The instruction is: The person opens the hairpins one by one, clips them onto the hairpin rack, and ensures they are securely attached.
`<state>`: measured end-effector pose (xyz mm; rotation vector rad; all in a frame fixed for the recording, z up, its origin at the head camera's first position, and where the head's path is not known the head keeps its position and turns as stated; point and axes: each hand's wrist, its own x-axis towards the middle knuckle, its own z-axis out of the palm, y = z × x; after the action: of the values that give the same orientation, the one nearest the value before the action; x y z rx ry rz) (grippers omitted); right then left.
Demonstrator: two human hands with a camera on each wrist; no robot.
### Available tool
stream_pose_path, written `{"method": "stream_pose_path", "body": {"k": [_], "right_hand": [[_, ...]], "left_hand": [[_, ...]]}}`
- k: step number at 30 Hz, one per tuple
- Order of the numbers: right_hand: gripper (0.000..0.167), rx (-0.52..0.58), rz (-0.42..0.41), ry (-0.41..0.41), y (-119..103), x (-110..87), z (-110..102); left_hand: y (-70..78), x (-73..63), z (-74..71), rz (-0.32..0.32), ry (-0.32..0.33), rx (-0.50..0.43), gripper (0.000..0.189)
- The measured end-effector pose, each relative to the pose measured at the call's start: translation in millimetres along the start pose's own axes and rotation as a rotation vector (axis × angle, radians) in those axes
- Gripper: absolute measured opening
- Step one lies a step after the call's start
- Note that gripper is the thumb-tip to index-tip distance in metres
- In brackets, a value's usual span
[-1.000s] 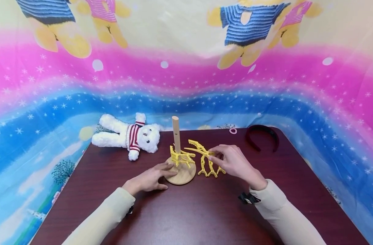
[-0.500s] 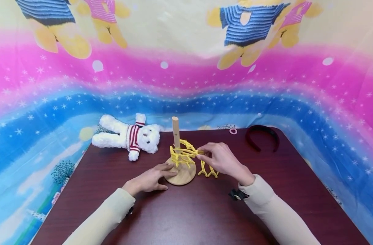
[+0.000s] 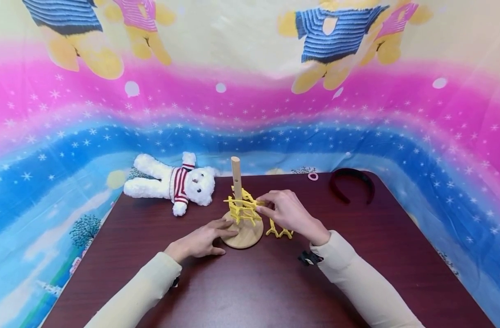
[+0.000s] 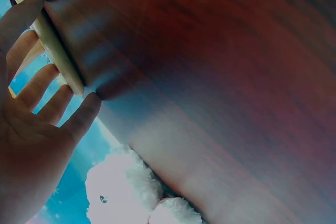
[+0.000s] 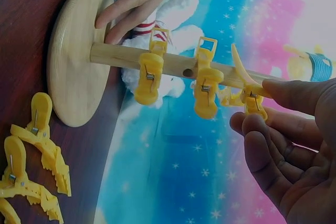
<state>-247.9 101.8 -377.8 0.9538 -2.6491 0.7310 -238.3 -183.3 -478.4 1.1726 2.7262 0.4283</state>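
Note:
A wooden post (image 5: 176, 65) stands upright on a round wooden base (image 3: 247, 239). My left hand (image 3: 198, 239) rests its outstretched fingers on the base's left side. Two yellow alligator hair clips, one nearer the base (image 5: 150, 77) and one farther up (image 5: 208, 90), are clamped on the post. Thumb and fingers of my right hand (image 3: 292, 212) pinch the handle ends of another yellow hair clip (image 5: 252, 97). That clip's jaws are spread at the post above the other two; whether they touch it I cannot tell.
Several loose yellow clips (image 5: 47, 156) lie on the dark red table (image 3: 250, 287), right of the base. A white teddy bear (image 3: 200, 184) lies back left. A pink ring (image 3: 313, 176) and dark headband (image 3: 335, 189) lie back right. Printed cloth (image 3: 250, 132) surrounds the table.
My right hand has moved left, bringing the pinched hair clip from above the loose clips to the post. The left hand has stayed on the base.

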Motion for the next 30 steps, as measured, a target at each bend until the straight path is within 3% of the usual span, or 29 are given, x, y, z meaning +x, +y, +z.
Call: {"method": "stream_pose_path", "body": {"k": [15, 30], "right_hand": [[0.021, -0.030, -0.010, -0.025, -5.3, 8.5, 6.3], [0.025, -0.003, 0.037, -0.064, -4.1, 7.3, 6.8]], "left_hand": [[-0.2, 0.6, -0.3, 0.000, -0.005, 0.000, 0.061], [-1.7, 1.2, 0.8, 0.006, 0.002, 0.004, 0.061]]}}
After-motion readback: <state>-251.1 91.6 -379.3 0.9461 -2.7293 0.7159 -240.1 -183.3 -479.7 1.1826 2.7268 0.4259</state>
